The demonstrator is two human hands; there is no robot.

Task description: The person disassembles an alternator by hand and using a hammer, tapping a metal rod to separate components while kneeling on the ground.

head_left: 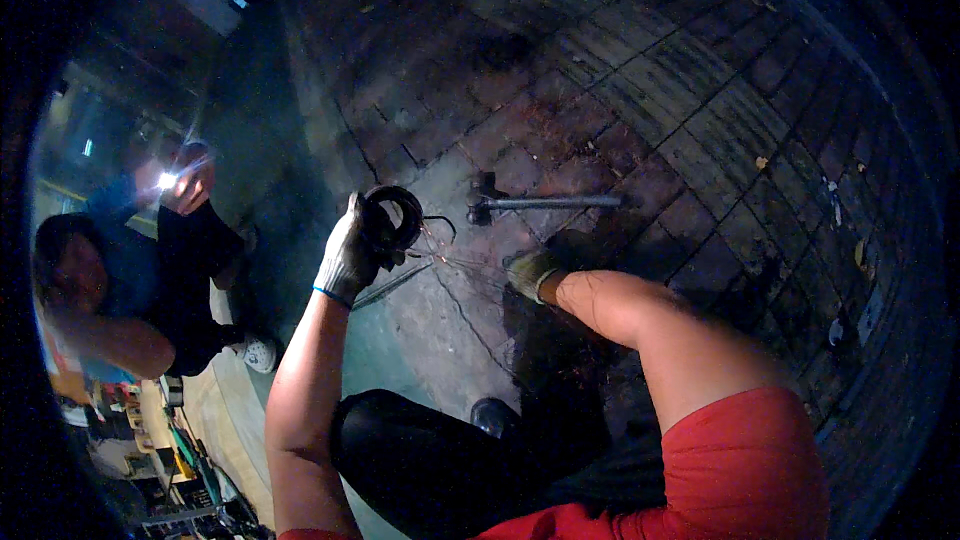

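My left hand (345,252), in a pale knit glove with a blue cuff edge, is closed around a dark, thick ring-shaped part (395,222) with a round opening. The ring is held up above the paving, and a dark curved wire (441,225) sticks out of its right side. Thin coppery strands (440,258) run from it toward my right hand (530,274). That hand wears a dirty glove, is low over the ground, and its fingers look curled; what they grip is too dark to make out. Beyond lies a hammer (550,202), its head at the left.
A thin rod (395,285) lies below my left hand. At the left a crouching person holds a bright light (167,181); their pale shoe (258,352) is near my left forearm. Assorted tools (190,450) lie at the lower left. Dark paving bricks (620,130) extend to the right.
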